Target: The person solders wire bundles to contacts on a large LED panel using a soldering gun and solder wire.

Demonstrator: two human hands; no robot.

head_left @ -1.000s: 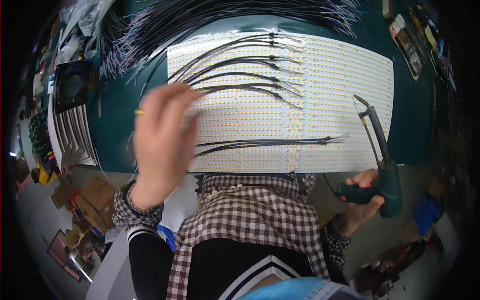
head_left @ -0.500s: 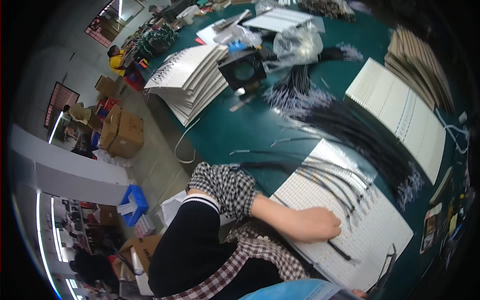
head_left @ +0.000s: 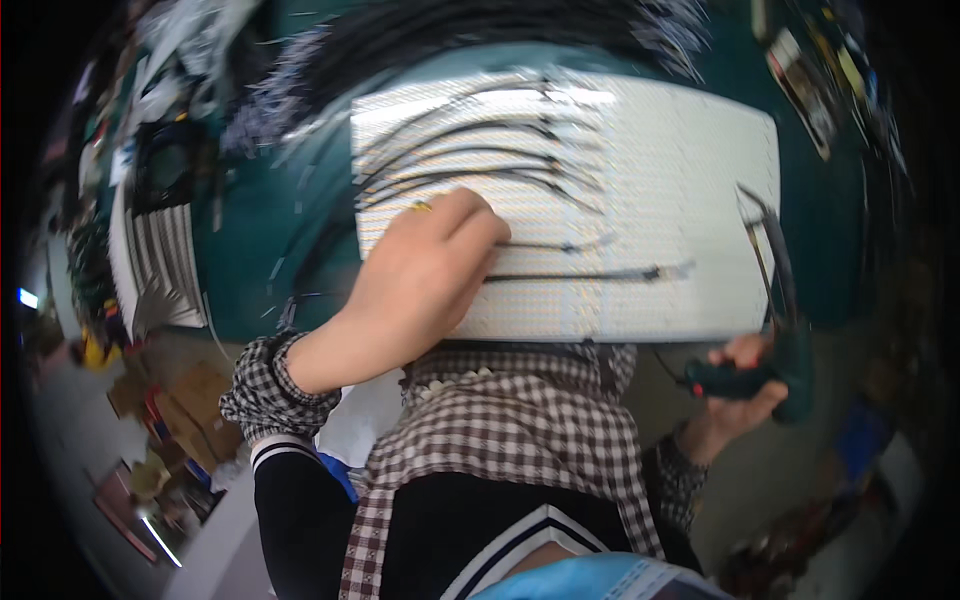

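A white panel with rows of small dots [head_left: 690, 200] lies on the green table in front of me. Several black cables [head_left: 470, 152] with bare pale wire ends curve across its left half. Over the panel's left part, my left hand [head_left: 430, 262] is closed, fingers curled down on a black cable [head_left: 545, 245]; the fingertips are partly hidden. Just nearer lies another black cable [head_left: 590, 275], pointing right. Beyond the panel's near right corner, my right hand [head_left: 745, 385] grips a dark green soldering gun [head_left: 790, 370]. Its thin bent tip [head_left: 757, 205] reaches up over the panel's right edge.
A thick bundle of black cables [head_left: 450, 30] lies along the far side. At left stand a stack of white panels [head_left: 165, 265] and a black square object [head_left: 165, 170]. Small tools and a flat box [head_left: 805, 90] lie at far right. Cardboard boxes [head_left: 190, 410] stand on the floor at left.
My view has swung round to the right, squaring the panel before me. My right hand with the soldering gun has come fully into sight. My left hand has moved from one cable to another.
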